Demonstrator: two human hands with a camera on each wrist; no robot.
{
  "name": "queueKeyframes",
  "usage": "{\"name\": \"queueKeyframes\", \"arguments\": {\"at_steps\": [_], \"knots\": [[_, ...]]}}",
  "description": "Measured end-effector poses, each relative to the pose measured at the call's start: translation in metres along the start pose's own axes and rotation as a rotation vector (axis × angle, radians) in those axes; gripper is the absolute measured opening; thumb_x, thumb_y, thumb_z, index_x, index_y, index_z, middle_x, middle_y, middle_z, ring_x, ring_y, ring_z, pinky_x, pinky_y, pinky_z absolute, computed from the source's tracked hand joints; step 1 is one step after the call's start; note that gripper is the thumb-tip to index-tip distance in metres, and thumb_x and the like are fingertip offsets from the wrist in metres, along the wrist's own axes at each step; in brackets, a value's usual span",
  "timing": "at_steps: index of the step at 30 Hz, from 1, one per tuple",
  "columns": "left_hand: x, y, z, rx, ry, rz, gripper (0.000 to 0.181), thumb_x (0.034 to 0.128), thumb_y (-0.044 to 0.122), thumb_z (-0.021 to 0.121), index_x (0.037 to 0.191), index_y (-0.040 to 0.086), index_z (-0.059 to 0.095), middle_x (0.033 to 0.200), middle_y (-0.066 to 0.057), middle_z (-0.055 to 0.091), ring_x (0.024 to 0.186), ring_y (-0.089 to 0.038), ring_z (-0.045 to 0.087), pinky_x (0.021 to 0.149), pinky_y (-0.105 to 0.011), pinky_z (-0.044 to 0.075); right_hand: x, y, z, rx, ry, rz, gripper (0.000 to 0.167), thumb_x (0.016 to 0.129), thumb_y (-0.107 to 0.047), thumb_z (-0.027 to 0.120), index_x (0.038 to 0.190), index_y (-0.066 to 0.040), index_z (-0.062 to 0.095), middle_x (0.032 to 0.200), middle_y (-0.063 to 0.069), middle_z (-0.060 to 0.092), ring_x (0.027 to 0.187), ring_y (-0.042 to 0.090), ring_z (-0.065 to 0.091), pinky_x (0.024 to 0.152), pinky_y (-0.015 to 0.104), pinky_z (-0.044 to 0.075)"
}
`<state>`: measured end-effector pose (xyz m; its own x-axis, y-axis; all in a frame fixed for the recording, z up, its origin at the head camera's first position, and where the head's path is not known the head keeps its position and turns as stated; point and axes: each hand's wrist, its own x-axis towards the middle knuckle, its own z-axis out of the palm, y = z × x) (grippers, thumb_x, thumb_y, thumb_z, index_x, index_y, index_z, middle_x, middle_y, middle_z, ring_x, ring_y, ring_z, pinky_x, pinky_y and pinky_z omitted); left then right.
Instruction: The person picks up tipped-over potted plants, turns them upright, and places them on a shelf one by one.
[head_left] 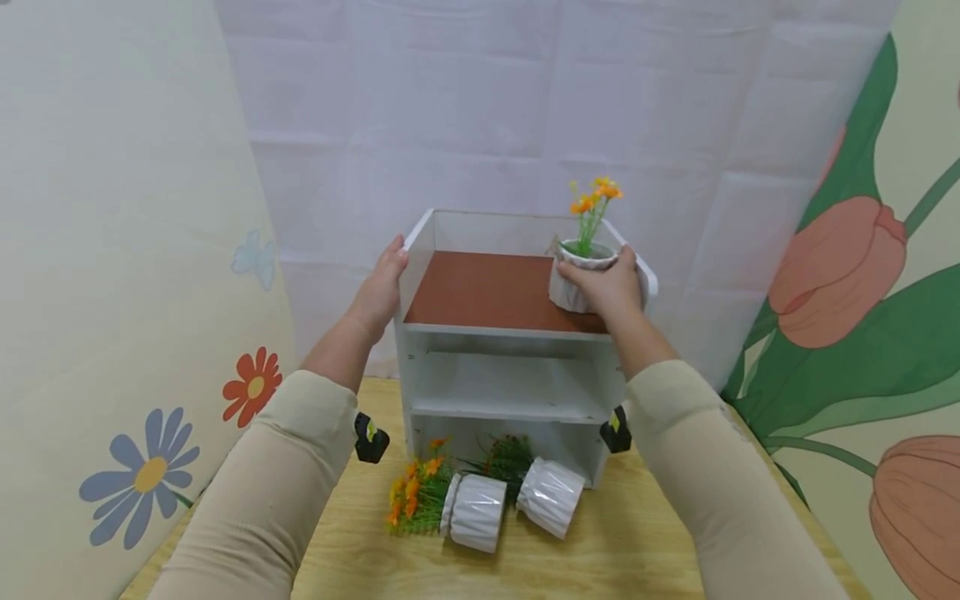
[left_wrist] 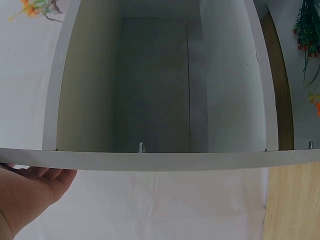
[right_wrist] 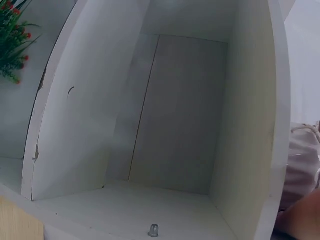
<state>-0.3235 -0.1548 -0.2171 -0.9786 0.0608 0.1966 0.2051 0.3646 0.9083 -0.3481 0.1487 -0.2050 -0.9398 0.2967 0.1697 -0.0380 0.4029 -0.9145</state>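
A white shelf unit (head_left: pixel 498 331) with a reddish-brown top board stands in the middle. My right hand (head_left: pixel 617 287) grips a white ribbed flowerpot (head_left: pixel 572 289) with orange artificial flowers at the right end of that top board. In the right wrist view only part of this hand (right_wrist: pixel 302 216) shows, beside the pot (right_wrist: pixel 299 167). My left hand (head_left: pixel 381 287) rests against the outside of the unit's left side panel. The left wrist view shows its fingers (left_wrist: pixel 61 183) touching that panel (left_wrist: pixel 165 161), with nothing held.
Two more white flowerpots lie tipped over before the bottom shelf: one (head_left: pixel 476 510) with orange flowers, another (head_left: pixel 551 497) with red-dotted greenery (head_left: pixel 508 458). The unit stands on a wooden table (head_left: pixel 592 558). A white cloth (head_left: pixel 480 108) hangs behind; flower-painted panels (head_left: pixel 135 275) flank both sides.
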Motion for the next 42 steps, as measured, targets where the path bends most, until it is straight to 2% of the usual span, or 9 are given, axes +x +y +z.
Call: {"name": "queueKeyframes", "arguments": {"at_steps": [5, 11, 21, 31, 38, 42], "knots": [[0.002, -0.001, 0.0, 0.002, 0.004, 0.003, 0.059, 0.1037, 0.051, 0.015, 0.158, 0.034, 0.0, 0.166, -0.008, 0.008, 0.151, -0.037, 0.01, 0.115, -0.07, 0.011, -0.003, 0.0, -0.004, -0.001, -0.011, -0.021, 0.118, 0.078, -0.046, 0.078, 0.158, -0.014, -0.002, 0.164, 0.012, 0.015, 0.148, 0.026, 0.024, 0.12, 0.037, 0.027], [0.003, -0.001, 0.001, 0.002, -0.001, 0.003, 0.059, 0.1036, 0.051, 0.015, 0.158, 0.035, -0.001, 0.166, -0.008, 0.007, 0.151, -0.037, 0.009, 0.114, -0.071, 0.01, -0.008, -0.001, -0.007, 0.011, -0.003, -0.043, 0.115, 0.078, -0.044, 0.078, 0.158, -0.013, 0.002, 0.162, 0.014, 0.02, 0.147, 0.026, 0.026, 0.12, 0.037, 0.027], [0.003, -0.002, 0.001, 0.007, 0.005, -0.004, 0.059, 0.1035, 0.052, 0.016, 0.158, 0.037, -0.001, 0.166, -0.008, 0.007, 0.151, -0.038, 0.01, 0.113, -0.072, 0.012, -0.02, -0.004, -0.016, 0.122, -0.062, -0.077, 0.111, 0.083, -0.038, 0.077, 0.158, -0.011, -0.001, 0.164, 0.014, 0.016, 0.149, 0.025, 0.022, 0.12, 0.036, 0.025], [0.001, 0.001, -0.001, 0.008, 0.006, 0.01, 0.059, 0.1032, 0.053, 0.015, 0.157, 0.037, -0.002, 0.166, -0.008, 0.007, 0.15, -0.038, 0.011, 0.113, -0.072, 0.013, -0.033, -0.004, -0.026, 0.021, -0.095, -0.061, 0.11, 0.084, -0.045, 0.073, 0.158, -0.019, -0.003, 0.164, 0.013, 0.015, 0.15, 0.028, 0.021, 0.121, 0.042, 0.024], [0.003, 0.0, -0.003, -0.014, 0.004, 0.021, 0.06, 0.1042, 0.049, 0.014, 0.159, 0.03, -0.002, 0.166, -0.011, 0.007, 0.151, -0.036, 0.009, 0.117, -0.066, 0.008, -0.039, 0.0, -0.031, 0.038, -0.141, -0.101, 0.104, 0.087, -0.038, 0.073, 0.158, -0.017, 0.0, 0.163, 0.014, 0.018, 0.149, 0.028, 0.024, 0.12, 0.041, 0.026], [0.003, 0.0, -0.003, -0.014, 0.003, 0.017, 0.059, 0.1042, 0.049, 0.014, 0.158, 0.032, -0.002, 0.166, -0.009, 0.005, 0.151, -0.035, 0.008, 0.118, -0.066, 0.008, -0.044, 0.004, -0.035, 0.048, -0.177, -0.125, 0.105, 0.086, -0.035, 0.074, 0.158, -0.017, 0.0, 0.163, 0.014, 0.018, 0.149, 0.029, 0.025, 0.119, 0.042, 0.029]]}}
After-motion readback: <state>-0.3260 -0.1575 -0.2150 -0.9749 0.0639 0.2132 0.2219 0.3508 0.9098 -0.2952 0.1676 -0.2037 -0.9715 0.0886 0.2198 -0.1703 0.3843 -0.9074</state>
